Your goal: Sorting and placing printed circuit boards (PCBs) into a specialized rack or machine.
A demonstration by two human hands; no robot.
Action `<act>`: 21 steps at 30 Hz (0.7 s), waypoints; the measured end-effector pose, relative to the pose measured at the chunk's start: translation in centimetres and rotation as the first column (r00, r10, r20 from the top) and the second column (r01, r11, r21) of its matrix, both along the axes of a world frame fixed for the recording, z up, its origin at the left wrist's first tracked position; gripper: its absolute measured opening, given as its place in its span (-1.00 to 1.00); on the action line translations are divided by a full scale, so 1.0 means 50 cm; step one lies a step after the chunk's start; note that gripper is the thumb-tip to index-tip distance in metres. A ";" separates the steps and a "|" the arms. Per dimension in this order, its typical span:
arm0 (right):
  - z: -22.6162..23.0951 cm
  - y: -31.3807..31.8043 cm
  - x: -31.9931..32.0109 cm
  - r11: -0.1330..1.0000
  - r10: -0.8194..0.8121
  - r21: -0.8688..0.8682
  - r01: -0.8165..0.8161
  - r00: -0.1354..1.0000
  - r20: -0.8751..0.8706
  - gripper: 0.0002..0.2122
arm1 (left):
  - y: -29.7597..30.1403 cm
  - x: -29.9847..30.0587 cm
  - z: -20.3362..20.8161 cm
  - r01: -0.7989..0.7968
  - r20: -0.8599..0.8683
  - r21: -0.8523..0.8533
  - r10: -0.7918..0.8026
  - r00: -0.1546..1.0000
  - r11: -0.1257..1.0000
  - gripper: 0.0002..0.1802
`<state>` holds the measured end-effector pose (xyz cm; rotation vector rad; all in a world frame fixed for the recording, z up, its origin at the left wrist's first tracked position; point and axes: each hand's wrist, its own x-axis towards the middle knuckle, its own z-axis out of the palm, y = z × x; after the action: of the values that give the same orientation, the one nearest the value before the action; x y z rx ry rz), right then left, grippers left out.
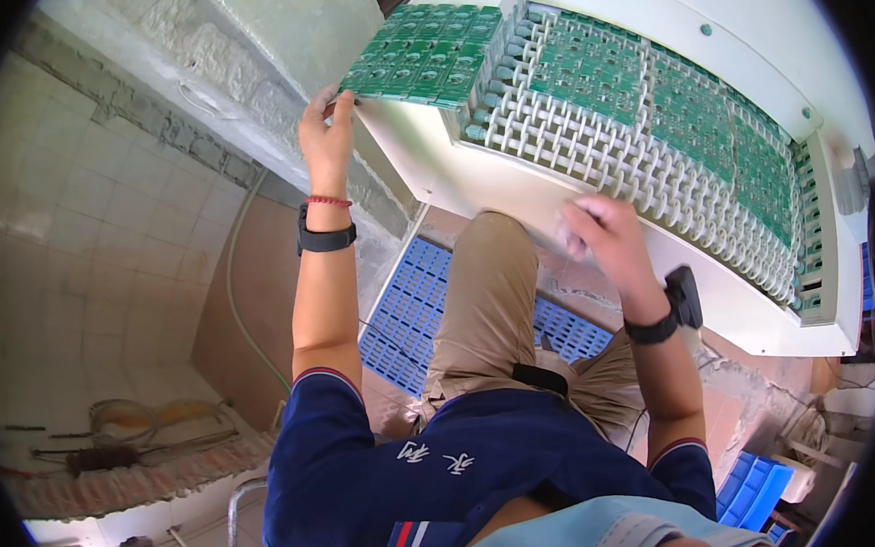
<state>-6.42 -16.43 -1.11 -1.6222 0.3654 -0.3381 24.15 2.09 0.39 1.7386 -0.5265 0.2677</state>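
Observation:
Green circuit board panels (pixel 424 59) lie on a flat ledge at the left end of a white machine. My left hand (pixel 328 138) is at their near left corner, thumb and fingers closed around the edge there. Its fingertips are partly hidden. Over the machine's front edge, to the right, is my right hand (pixel 608 238). Its fingers are bent and smeared by motion, with no object visible in them. Just beyond it, more green circuit boards (pixel 585 69) lie on a conveyor of white roller wheels (pixel 611 158), apart from my hand.
Blue plastic slatted mats (pixel 406 293) cover part of the floor below the machine. A rough concrete post (pixel 273 43) and a tiled basin wall (pixel 85 245) stand on my left. A blue crate (pixel 751 490) sits at lower right. The machine's white raised cover (pixel 732 15) rises behind the rollers.

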 end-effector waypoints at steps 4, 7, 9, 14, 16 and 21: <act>0.021 -0.018 0.109 0.992 0.076 -0.101 -0.070 0.996 0.055 -0.77 | 0.010 0.008 -0.004 -0.093 0.157 0.114 0.074 0.985 0.989 -0.58; 0.056 -0.006 0.175 0.998 0.039 -0.049 -0.036 0.998 0.057 -0.74 | 0.015 0.002 0.000 -0.153 0.274 0.207 0.093 0.957 0.966 -0.56; 0.063 -0.006 0.216 1.000 0.015 -0.028 -0.013 0.997 0.076 -0.74 | 0.014 -0.006 0.005 -0.177 0.366 0.239 0.080 0.927 0.955 -0.56; 0.072 -0.007 0.287 1.000 -0.024 0.015 0.024 0.998 0.052 -0.73 | 0.013 -0.035 0.012 -0.238 0.462 0.313 0.072 0.884 0.919 -0.57; 0.078 -0.002 0.298 1.000 -0.030 0.002 0.030 1.000 -0.002 -0.74 | 0.019 -0.039 0.004 -0.278 0.533 0.322 0.069 0.843 0.905 -0.59; 0.068 -0.021 0.291 0.993 -0.051 0.107 0.048 0.999 0.020 -0.78 | 0.015 -0.087 0.007 -0.197 0.474 0.302 0.033 0.880 0.933 -0.64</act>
<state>8.12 -17.50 2.27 -1.5060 0.4007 -0.3681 19.79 2.82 0.74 2.0579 -0.8548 0.7283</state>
